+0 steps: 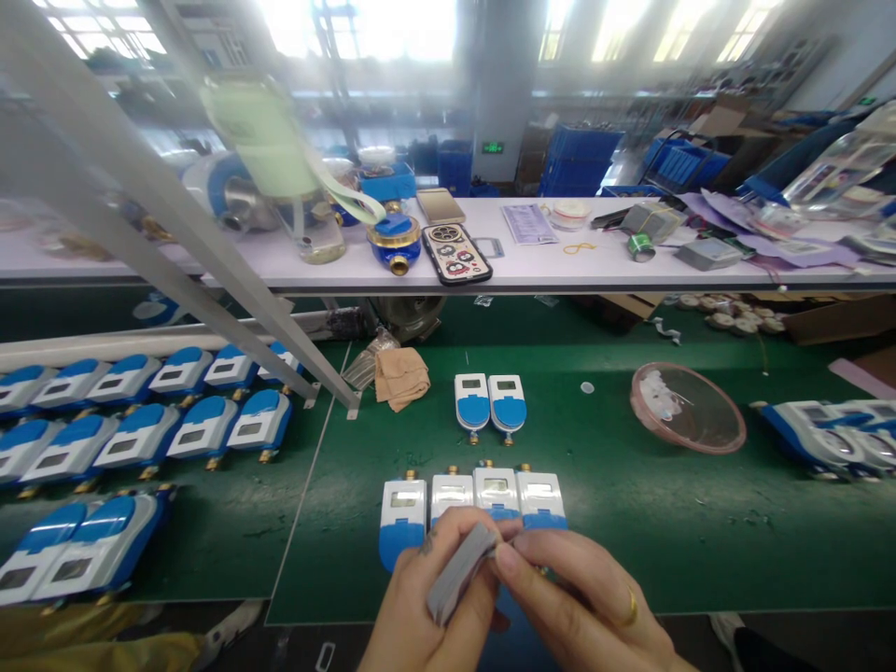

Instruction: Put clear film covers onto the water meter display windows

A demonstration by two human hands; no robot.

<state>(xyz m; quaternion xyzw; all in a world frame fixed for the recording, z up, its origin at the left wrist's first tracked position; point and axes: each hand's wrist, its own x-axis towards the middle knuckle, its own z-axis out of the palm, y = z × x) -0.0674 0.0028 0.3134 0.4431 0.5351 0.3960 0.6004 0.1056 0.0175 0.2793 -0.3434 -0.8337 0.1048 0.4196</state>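
My left hand (413,602) is closed around a stack of thin grey rectangular cards (458,574), held low over the front of the bench. The thumb and fingers of my right hand (592,593) pinch at the upper right end of this stack; whether one piece is separated there I cannot make out. Just beyond my hands lies a row of several blue and white water meters (404,513) with small display windows, partly covered by my fingers. Farther back, two more meters (472,406) lie side by side, displays facing up.
Rows of meters (133,434) fill the left bench, and others (833,434) lie far right. A pinkish bowl (724,420) holds clear plastic bits. A tan cloth (401,378) lies beside a slanted metal post (280,345). The shelf (553,266) carries a phone (456,254) and a bottle (270,149).
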